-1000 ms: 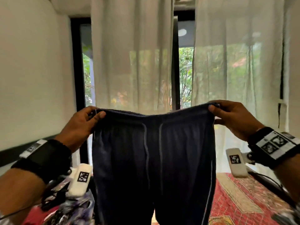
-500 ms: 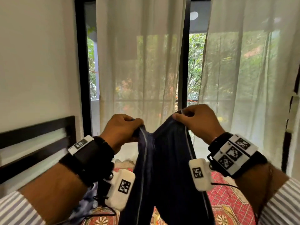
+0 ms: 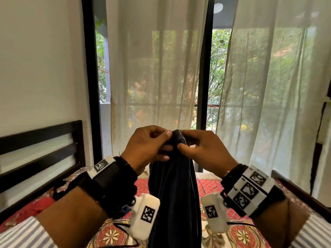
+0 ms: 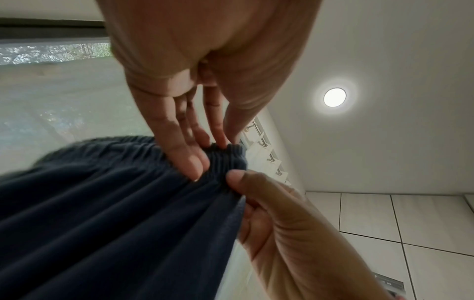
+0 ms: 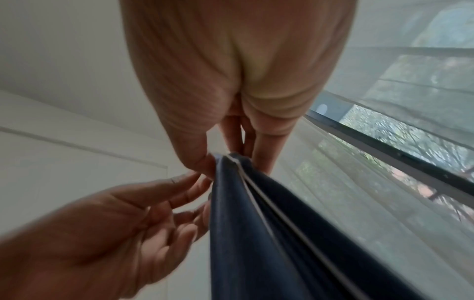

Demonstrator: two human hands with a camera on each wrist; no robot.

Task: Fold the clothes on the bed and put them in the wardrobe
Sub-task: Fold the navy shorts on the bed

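Both hands, left (image 3: 146,145) and right (image 3: 202,149), pinch the trousers' (image 3: 173,203) doubled waistband together above the bed (image 3: 211,185). A loosened pinch could let the halves slide apart, undoing the fold.

trousers (image 3: 174,203) legs cut off below

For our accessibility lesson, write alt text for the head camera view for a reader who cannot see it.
Two hands, the left hand and the right hand, meet at chest height and pinch the gathered waistband of dark navy fabric trousers, which hang folded lengthwise over a red patterned bedspread. Behind are sheer white curtains and a black-framed window.
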